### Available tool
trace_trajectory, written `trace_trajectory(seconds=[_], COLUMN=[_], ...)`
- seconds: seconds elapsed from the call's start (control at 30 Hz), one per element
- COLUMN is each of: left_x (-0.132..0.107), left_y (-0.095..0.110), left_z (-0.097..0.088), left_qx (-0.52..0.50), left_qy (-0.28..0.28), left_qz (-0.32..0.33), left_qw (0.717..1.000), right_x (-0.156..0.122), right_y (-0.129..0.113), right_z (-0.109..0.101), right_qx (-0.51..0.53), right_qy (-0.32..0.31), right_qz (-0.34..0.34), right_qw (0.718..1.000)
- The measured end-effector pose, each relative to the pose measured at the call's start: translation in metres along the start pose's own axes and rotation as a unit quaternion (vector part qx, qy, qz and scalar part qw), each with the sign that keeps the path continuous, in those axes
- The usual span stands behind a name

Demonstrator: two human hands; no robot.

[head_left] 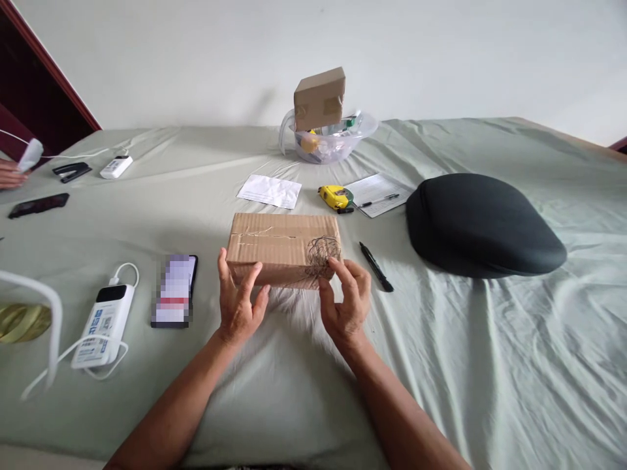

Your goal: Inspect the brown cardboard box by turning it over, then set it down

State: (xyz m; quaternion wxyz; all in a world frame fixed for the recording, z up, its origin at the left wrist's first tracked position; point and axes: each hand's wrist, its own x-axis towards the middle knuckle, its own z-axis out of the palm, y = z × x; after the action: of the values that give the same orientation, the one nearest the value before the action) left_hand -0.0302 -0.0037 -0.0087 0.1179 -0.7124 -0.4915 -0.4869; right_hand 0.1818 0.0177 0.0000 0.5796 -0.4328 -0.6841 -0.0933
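Observation:
A brown cardboard box point(274, 249) is in front of me, with ridged sides and a pale, frayed line across its top. At its left front corner my left hand point(240, 303) grips the edge, fingers spread along the side and front. My right hand point(345, 297) has thumb and fingertips closed on the right front corner. Beside those fingertips, a tangle of thin dark thread or wire point(323, 251) covers the box's right end; whether the fingers also pinch it, I cannot tell. Right of the box lies a black marker point(376, 266).
Behind the box are a paper sheet point(269, 191), a yellow tape measure point(336, 196) and a filled clear basin point(337, 147) bearing another box point(319, 98). A black case point(482, 225) lies right; a phone point(174, 290) and power bank point(105, 326) left. Another person's hand point(10, 175) shows far left.

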Motion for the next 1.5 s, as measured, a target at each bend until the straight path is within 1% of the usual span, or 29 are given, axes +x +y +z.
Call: trace_trajectory(seconds=[0.07,0.17,0.27,0.33,0.4,0.47,0.6,0.7,0.8,0.9,1.0,1.13,1.27,1.33,1.4,1.43,1.5], left_x=[0.001,0.003,0.003,0.002,0.001,-0.001,0.0,0.001,0.002,0.001,0.0,0.002,0.005,0.004,0.001,0.0,-0.005], left_y=[-0.003,-0.005,0.0,0.006,0.013,0.017,0.019,0.019,0.02,0.02,0.019,0.015,0.006,0.001,-0.003,-0.004,-0.008], left_z=[-0.001,-0.003,-0.004,-0.003,-0.002,-0.001,0.0,0.0,0.0,0.002,0.003,0.001,-0.001,-0.001,0.001,0.002,0.006], left_qx=[0.021,0.048,0.034,0.018,0.0,-0.02,-0.05,-0.059,-0.075,-0.085,-0.092,-0.093,-0.085,-0.093,-0.112,-0.125,-0.155], left_qy=[0.0,0.0,0.0,-0.013,-0.027,-0.028,-0.007,0.005,0.0,-0.003,0.0,0.012,0.032,0.029,0.02,0.014,0.002], left_qz=[-0.012,-0.012,0.043,0.084,0.1,0.097,0.092,0.093,0.085,0.077,0.073,0.064,0.041,0.006,-0.046,-0.073,-0.125], left_qw=[1.0,0.999,0.999,0.996,0.995,0.995,0.994,0.994,0.994,0.993,0.993,0.994,0.995,0.995,0.992,0.989,0.98], right_x=[-0.001,-0.006,-0.012,-0.013,-0.013,-0.011,-0.006,-0.001,0.001,-0.001,-0.005,-0.009,-0.014,-0.018,-0.022,-0.024,-0.024], right_y=[-0.009,-0.027,-0.039,-0.042,-0.041,-0.039,-0.029,-0.015,-0.002,0.005,0.008,0.015,0.028,0.032,0.033,0.032,0.028], right_z=[-0.002,-0.002,-0.001,0.0,0.001,0.0,-0.004,-0.006,-0.004,-0.001,0.0,0.001,0.008,0.012,0.016,0.017,0.017], right_qx=[0.02,0.085,0.151,0.167,0.158,0.137,0.078,0.026,-0.006,-0.012,-0.016,-0.005,0.028,0.032,0.041,0.048,0.065], right_qy=[-0.004,-0.039,-0.077,-0.089,-0.088,-0.082,-0.067,-0.032,0.003,0.009,-0.015,-0.065,-0.157,-0.201,-0.222,-0.221,-0.196], right_qz=[-0.024,-0.069,-0.108,-0.116,-0.111,-0.113,-0.116,-0.089,-0.061,-0.036,0.03,0.137,0.186,0.194,0.202,0.209,0.221], right_qw=[0.999,0.993,0.98,0.975,0.977,0.981,0.988,0.995,0.998,0.999,0.999,0.988,0.969,0.96,0.953,0.951,0.953])
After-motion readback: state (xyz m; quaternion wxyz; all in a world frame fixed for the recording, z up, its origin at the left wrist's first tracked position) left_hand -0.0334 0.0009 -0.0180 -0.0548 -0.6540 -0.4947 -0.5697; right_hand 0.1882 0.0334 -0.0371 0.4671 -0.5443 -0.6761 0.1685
